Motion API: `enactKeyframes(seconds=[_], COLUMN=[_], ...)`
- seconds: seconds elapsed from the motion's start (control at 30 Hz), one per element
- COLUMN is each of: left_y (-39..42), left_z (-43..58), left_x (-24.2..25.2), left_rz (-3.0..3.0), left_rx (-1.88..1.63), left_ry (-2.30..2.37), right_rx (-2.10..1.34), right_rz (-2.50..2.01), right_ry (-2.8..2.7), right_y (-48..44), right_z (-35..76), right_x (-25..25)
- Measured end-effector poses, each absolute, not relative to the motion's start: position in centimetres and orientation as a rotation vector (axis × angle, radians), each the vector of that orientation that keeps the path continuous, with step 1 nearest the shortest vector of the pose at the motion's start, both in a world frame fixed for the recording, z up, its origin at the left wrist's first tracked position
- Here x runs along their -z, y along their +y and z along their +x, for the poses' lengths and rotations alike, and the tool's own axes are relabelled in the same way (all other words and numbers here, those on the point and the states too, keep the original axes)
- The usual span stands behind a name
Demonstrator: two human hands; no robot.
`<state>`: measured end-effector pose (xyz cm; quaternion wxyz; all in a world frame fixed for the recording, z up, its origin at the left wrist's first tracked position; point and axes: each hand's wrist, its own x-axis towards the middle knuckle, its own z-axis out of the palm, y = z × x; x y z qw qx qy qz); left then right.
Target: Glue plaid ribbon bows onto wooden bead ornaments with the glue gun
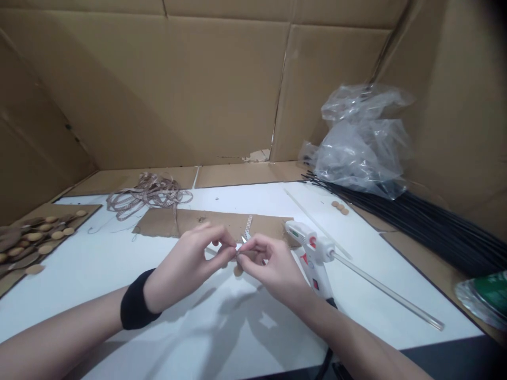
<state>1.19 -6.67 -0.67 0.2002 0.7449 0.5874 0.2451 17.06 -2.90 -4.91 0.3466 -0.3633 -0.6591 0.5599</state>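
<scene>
My left hand (pixel 202 253), with a black band (pixel 138 300) on its wrist, pinches thumb to forefinger. Opposite it, my right hand (pixel 273 264) is also closed in a pinch, its fingertips almost touching the left ones. Whatever they hold between them is too small and covered to name. Just below the fingertips shows a small tan round piece (pixel 237 271). A pointed metal tip (pixel 244 239) shows by my right fingers; the rest of it is hidden. Beyond lies a short checked ribbon piece (pixel 249 224) on a cardboard strip (pixel 222 219).
A white glue gun (pixel 312 253) with a clear glue stick (pixel 392 290) stands right of my right hand. Tangled checked ribbon (pixel 148 195) lies back left. Round tan pieces (pixel 35 236) cover cardboard at left. Black rods (pixel 415 227) and plastic bags (pixel 360 148) are at right.
</scene>
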Motion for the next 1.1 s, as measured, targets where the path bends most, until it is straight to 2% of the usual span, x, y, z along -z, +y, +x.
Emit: enactKeyframes(seconds=[0.2, 0.7, 0.8, 0.97, 1.1], left_y=[-6.3, -6.9, -7.0, -7.4, -7.5], left_z=[0.9, 1.0, 1.3, 2.0, 2.4], left_x=[0.6, 0.3, 0.7, 1.6, 1.8], left_rz=[1.798, 2.123, 2.072, 1.963, 1.842], left_rx=[-0.701, -0.635, -0.683, -0.839, -0.92], left_ry=[1.501, 1.658, 1.718, 1.731, 1.677], right_rx=[-1.451, -1.253, -1.384, -1.804, -1.913], right_rz=[-0.938, -0.977, -0.951, -0.875, -0.84], right_ry=[-1.683, -1.804, -1.755, -1.512, -1.452], right_y=[-3.2, -3.4, -3.5, -3.2, -2.7], right_z=[17.2, 17.3, 17.3, 17.4, 17.6], right_x=[4.3, 4.4, 4.1, 3.8, 4.0])
